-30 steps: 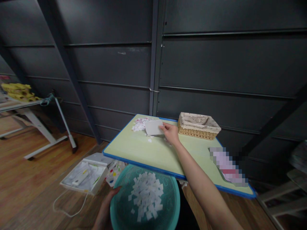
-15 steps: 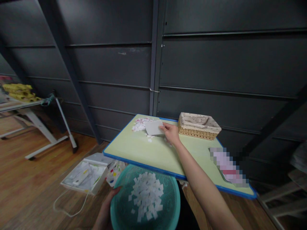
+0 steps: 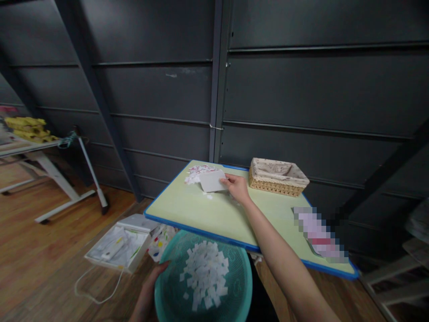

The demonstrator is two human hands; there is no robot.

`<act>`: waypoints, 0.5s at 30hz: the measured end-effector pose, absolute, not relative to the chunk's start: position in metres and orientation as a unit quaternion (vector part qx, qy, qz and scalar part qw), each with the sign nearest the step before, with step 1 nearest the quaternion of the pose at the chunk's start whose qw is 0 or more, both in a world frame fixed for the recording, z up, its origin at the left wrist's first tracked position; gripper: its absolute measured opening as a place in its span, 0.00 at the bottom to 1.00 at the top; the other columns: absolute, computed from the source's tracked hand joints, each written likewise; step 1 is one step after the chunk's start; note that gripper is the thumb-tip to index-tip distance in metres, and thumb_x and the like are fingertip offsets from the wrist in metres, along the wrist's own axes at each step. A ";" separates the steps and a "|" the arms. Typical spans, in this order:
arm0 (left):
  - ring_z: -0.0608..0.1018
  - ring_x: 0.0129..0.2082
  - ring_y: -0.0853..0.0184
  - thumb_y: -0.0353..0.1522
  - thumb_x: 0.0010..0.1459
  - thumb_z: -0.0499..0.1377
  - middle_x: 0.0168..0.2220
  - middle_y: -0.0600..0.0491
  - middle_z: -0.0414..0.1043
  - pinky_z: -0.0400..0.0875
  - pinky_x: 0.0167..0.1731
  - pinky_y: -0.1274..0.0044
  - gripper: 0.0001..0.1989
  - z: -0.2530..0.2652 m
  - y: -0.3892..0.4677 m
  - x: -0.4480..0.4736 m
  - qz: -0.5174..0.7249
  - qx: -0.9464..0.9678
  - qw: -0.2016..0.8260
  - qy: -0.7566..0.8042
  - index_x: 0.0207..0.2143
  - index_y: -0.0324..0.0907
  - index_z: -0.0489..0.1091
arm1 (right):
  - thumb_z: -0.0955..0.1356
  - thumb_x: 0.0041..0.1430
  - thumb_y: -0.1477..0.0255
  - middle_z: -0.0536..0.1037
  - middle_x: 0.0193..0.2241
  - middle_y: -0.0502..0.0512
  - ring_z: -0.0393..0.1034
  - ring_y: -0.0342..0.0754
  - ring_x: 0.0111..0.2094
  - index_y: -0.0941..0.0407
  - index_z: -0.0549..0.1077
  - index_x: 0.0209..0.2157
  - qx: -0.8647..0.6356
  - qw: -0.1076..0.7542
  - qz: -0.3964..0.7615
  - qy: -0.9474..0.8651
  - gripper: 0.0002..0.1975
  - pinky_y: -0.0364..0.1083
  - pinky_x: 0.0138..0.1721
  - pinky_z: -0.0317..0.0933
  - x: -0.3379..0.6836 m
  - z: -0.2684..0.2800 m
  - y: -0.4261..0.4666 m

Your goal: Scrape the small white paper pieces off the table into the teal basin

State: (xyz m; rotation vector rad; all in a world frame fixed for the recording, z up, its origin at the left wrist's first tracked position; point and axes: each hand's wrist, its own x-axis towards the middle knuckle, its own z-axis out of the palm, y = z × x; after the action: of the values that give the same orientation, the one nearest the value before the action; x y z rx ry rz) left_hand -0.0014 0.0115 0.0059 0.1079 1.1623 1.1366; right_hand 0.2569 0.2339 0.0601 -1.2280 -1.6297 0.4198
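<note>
My right hand (image 3: 236, 185) reaches over the pale green tabletop (image 3: 187, 210) and pinches a flat white scraper card (image 3: 212, 181) with rounded corners. The card is tilted beside a pile of paper scraps (image 3: 197, 173), white with some red marks, and hides part of it. A few loose white bits lie just in front of the card. Below the table's front edge, a teal plastic basket (image 3: 246, 286) contains many small white paper pieces (image 3: 207, 273). My left hand (image 3: 157, 275) grips its left rim, thumb over the edge; the other fingers are hidden.
At the table's back right stands a cloth-lined wicker basket (image 3: 276, 183); a blurred-out flat item (image 3: 318, 235) lies at the right. On the floor at left is an open white box (image 3: 117, 250) with a cord. A white-legged table (image 3: 53, 174) stands farther left.
My right hand and the white scraper card have shifted slightly left and toward me, the card's face turning a little. My left hand and the teal basket stay in place.
</note>
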 end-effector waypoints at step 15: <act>0.83 0.26 0.55 0.30 0.52 0.61 0.23 0.53 0.82 0.78 0.31 0.67 0.21 -0.004 0.012 -0.006 0.494 0.047 0.689 0.527 0.49 0.38 0.69 | 0.68 0.52 0.63 0.83 0.31 0.57 0.74 0.51 0.29 0.60 0.81 0.42 -0.533 0.511 0.196 -0.645 0.20 0.44 0.28 0.63 0.264 0.080 0.222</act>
State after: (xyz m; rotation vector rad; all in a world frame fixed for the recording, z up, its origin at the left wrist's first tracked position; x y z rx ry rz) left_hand -0.0064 0.0121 -0.0041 0.1053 1.1799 1.1057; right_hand 0.2636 0.2223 0.0795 -1.2831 -1.5527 0.4725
